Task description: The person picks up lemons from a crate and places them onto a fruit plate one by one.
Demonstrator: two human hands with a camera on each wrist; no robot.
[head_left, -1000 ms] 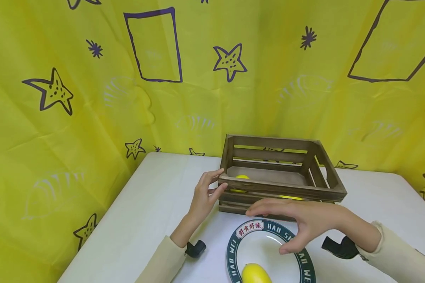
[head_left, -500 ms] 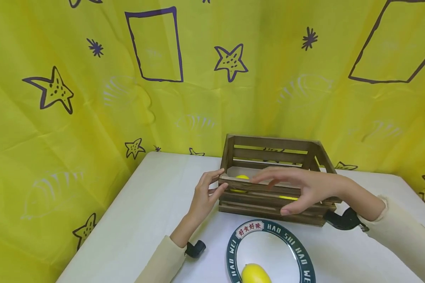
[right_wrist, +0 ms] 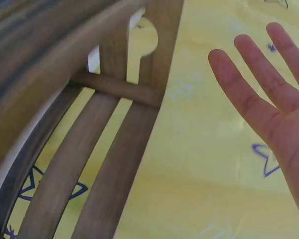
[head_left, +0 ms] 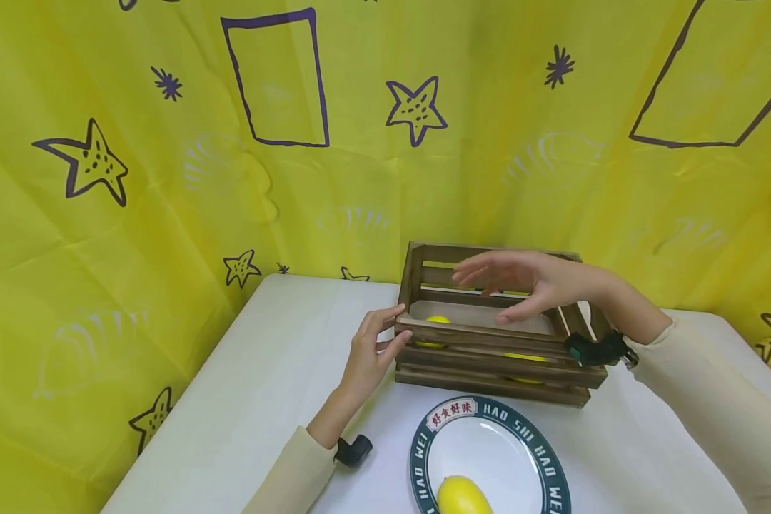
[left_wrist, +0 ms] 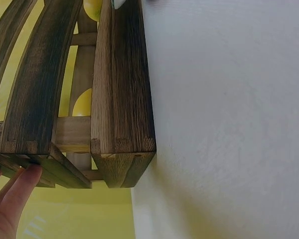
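My left hand (head_left: pixel 364 353) touches the left front corner of a brown slatted wooden crate (head_left: pixel 501 385). Its thumb and fingertips rest against the crate's end, seen also in the left wrist view, where the thumb (left_wrist: pixel 22 191) meets a slat. Above the crate's opening hovers my right hand (head_left: pixel 533 282), fingers spread apart from the thumb and holding nothing. Inside the crate a yellow lemon-like fruit (head_left: pixel 438 320) lies at the left. More yellow (head_left: pixel 528 357) shows through the front slats. Another yellow fruit (head_left: pixel 462 496) lies on a white plate with a green lettered rim (head_left: pixel 422 457).
The plate stands in front of the crate on a white table (head_left: pixel 283 400). Behind hangs a yellow curtain (head_left: pixel 360 178) with starfish drawings. Black wrist cameras sit on both wrists, the right one (head_left: pixel 597 350) overlapping the crate's front right in the head view.
My right hand has moved up and away, from over the plate to above the crate's opening. My left hand stays at the crate's corner. The fruit on the plate has not moved.
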